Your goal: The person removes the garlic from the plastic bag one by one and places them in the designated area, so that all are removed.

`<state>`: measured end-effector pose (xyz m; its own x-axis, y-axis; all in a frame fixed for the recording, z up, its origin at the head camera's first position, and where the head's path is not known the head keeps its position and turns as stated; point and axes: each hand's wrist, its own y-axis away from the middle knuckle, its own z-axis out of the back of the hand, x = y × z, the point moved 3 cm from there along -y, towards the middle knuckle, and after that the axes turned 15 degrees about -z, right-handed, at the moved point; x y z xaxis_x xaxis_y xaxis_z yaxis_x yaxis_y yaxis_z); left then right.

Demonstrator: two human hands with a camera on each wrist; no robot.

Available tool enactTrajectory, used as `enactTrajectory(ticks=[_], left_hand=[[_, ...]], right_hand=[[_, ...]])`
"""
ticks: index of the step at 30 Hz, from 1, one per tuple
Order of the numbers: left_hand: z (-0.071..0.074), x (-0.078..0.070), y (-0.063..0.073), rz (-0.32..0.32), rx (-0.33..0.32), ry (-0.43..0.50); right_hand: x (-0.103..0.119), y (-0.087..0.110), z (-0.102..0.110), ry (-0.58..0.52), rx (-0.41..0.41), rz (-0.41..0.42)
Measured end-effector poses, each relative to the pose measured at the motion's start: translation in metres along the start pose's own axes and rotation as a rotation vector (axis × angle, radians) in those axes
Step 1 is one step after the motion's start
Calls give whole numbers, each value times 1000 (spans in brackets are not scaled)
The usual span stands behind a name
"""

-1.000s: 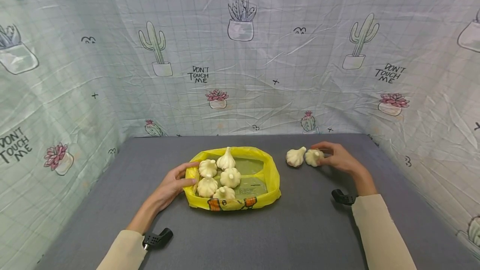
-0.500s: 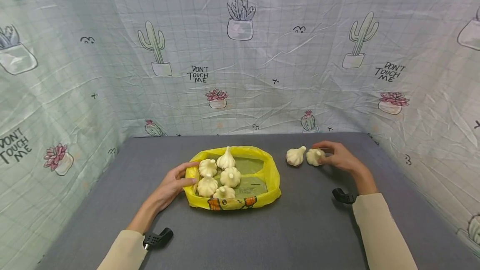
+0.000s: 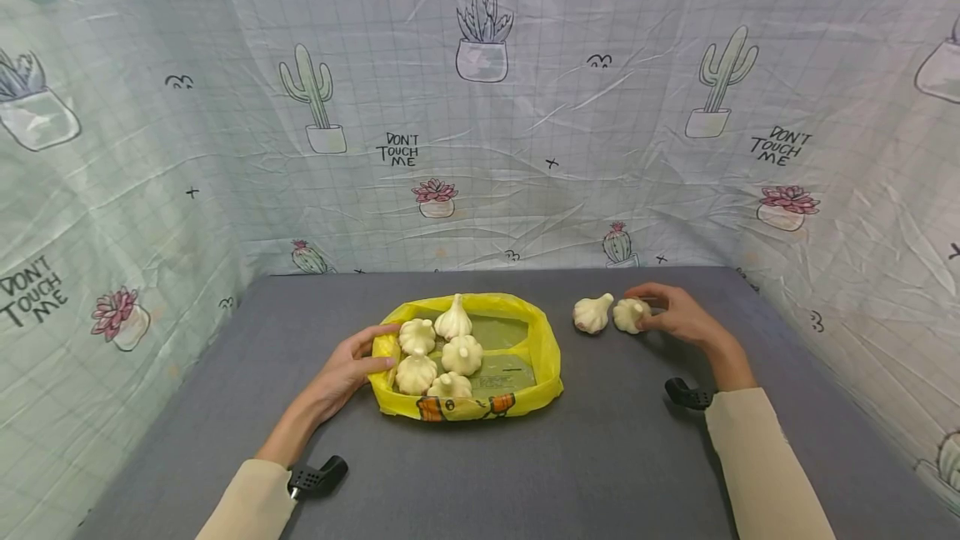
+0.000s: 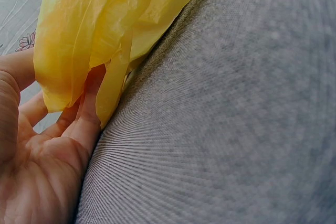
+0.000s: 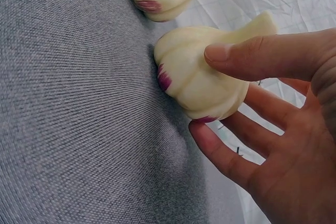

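A yellow plastic bag point(image 3: 540, 396) lies with its mouth spread wide, and several garlic bulbs point(image 3: 461, 354) sit in its left half. My left hand point(image 3: 343, 369) holds the bag's left edge, thumb and fingers over the folded plastic; the left wrist view has the yellow film point(image 4: 79, 40) against the fingers. To the right of the bag, my right hand point(image 3: 678, 317) grips a garlic bulb point(image 5: 189, 72) on the table, thumb on its upper side and fingers around its far side. A second loose garlic bulb point(image 3: 592, 315) lies just left of it.
The grey cloth-covered table point(image 3: 480, 482) ends at a hanging sheet point(image 3: 525, 207) printed with potted plants, which also closes off both sides. Black wrist cameras point(image 3: 318, 476) sit on both wrists.
The right hand and the garlic bulb in it have shifted very slightly to the right, widening the gap to the other loose bulb. The left hand and bag stay in place.
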<state>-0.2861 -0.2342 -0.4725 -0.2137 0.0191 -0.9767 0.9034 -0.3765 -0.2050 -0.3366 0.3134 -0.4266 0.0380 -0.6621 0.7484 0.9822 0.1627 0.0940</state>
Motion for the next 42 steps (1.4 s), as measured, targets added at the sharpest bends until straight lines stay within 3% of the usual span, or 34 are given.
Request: enactTrajectory(ticks=[19, 31, 42], left_hand=[[1, 1, -1, 2, -5, -37], [1, 3, -1, -1, -3, -12], [1, 2, 0, 11, -11, -27]], right_hand=[[15, 12, 14, 35, 54, -43], [48, 24, 24, 20, 30, 27], [86, 29, 13, -59, 19, 78]])
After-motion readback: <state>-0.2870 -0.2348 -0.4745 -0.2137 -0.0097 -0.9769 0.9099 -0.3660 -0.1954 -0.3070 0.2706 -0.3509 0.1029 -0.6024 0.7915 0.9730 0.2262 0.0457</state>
